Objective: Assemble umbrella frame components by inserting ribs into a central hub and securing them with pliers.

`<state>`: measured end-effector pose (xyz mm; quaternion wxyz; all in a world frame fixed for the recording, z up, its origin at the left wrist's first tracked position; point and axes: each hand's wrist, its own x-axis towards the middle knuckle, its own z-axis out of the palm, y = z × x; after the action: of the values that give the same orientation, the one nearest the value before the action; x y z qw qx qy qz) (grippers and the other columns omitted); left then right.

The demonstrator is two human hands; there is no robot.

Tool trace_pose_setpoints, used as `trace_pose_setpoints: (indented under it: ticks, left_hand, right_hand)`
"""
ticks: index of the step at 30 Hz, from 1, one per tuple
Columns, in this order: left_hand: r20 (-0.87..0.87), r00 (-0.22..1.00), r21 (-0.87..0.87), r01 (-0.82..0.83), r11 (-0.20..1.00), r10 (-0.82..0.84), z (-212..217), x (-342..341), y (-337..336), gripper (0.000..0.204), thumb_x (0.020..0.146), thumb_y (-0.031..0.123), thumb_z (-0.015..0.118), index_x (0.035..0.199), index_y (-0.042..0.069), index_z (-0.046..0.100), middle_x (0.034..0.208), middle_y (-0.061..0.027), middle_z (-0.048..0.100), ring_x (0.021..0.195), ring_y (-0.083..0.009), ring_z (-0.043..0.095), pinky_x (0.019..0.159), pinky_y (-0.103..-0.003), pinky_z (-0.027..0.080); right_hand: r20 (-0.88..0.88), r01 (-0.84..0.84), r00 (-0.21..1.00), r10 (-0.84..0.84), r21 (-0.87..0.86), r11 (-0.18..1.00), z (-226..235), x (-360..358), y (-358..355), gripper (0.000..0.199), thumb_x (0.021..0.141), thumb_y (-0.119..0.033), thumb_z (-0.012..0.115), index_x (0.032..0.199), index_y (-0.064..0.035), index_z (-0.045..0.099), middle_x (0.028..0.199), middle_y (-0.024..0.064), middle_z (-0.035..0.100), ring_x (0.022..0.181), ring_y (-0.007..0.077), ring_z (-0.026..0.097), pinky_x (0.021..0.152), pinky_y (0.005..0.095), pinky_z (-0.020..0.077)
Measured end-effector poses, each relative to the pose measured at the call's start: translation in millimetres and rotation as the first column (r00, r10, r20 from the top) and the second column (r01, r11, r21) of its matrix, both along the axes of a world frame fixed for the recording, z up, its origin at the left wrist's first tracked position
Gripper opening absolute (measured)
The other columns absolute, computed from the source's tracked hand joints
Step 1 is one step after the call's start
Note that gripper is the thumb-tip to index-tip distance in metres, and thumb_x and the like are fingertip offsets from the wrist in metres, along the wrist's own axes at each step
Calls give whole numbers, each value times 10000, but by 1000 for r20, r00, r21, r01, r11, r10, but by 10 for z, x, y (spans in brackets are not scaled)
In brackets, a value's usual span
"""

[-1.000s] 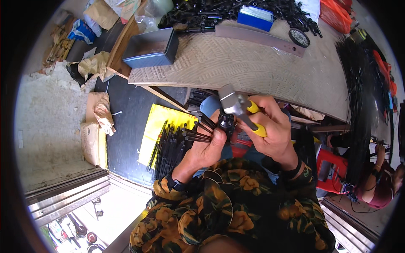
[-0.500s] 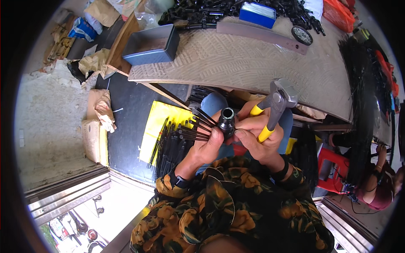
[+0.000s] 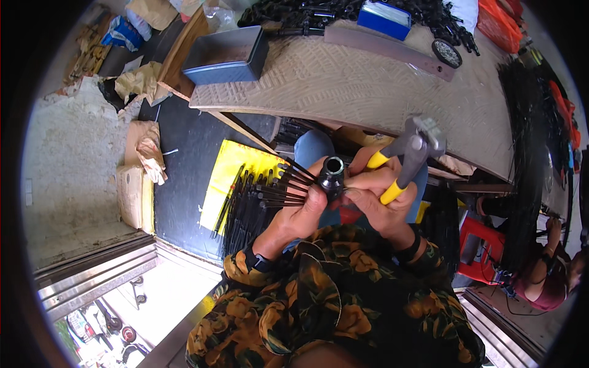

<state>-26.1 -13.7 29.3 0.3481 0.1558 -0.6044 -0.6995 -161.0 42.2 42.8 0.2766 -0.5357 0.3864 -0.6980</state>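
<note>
Gripping a black hollow fitting (image 3: 332, 180), the left hand (image 3: 296, 218) has thumb and fingers clamped on it, its round opening facing up; thin black rods (image 3: 287, 189) fan out leftward from the same grasp. The right hand (image 3: 383, 199) has fingers wrapped round yellow-handled pincers (image 3: 417, 149), thumb close beside the fitting, though I cannot tell whether it touches. Both are just before the worktable's (image 3: 368, 80) near edge.

An open grey-blue bin (image 3: 224, 75) sits at the left end of a textured table (image 3: 368, 80). Farther right on it are a blue box (image 3: 380, 24) and small round dish (image 3: 444, 62). At right, a red stool (image 3: 486, 232) stands near another person (image 3: 543, 288).
</note>
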Motion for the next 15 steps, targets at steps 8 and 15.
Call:
trace_pose_setpoints:
  ticks: [8, 15]
  left_hand:
    - [114, 991, -73, -57, 996, 66, -11, 18, -25, 704, 812, 664, 315, 970, 1, 492, 763, -26, 474, 647, -94, 435, 526, -233, 347]
    - [-86, 993, 70, -71, 995, 77, -122, 74, -159, 646, 865, 598, 311, 956, -3, 531, 711, -45, 512, 572, -85, 423, 504, -227, 344]
  right_hand:
    - [-76, -3, 997, 3, -7, 1000, 3, 8, -51, 110, 731, 45, 657, 826, 33, 603, 864, 112, 507, 679, 126, 587, 539, 221, 516]
    - [-502, 185, 855, -133, 55, 981, 78, -160, 18, 138, 729, 22, 629, 863, -4, 609, 929, 111, 524, 694, 189, 581, 537, 285, 489]
